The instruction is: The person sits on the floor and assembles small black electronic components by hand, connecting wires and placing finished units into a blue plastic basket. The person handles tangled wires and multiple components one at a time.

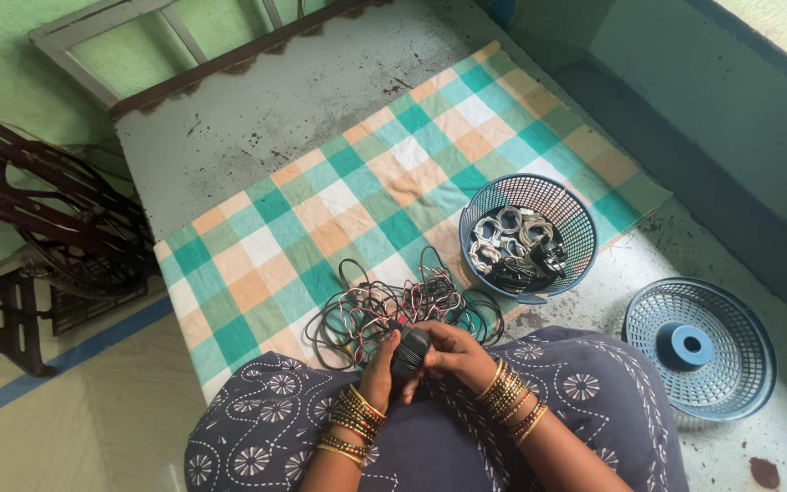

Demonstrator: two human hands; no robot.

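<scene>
Counter (257, 118): grey, stained slab, carrying everything below.
Cloth (384, 196): checked green, orange and white, spread slantwise over the counter.
Upturned basket (699, 348): blue, lying bottom-up on bare counter, right of the lap.
Basket (527, 235): blue, upright at the cloth's edge, filled with coiled cables.
Tangle of wires (393, 310): loose on the cloth, just before the hands.
Left hand (378, 363): closed around the black adapter.
Right hand (453, 353): fingers gripping the same adapter.
Black adapter (410, 350): held between both hands, over the lap.
</scene>
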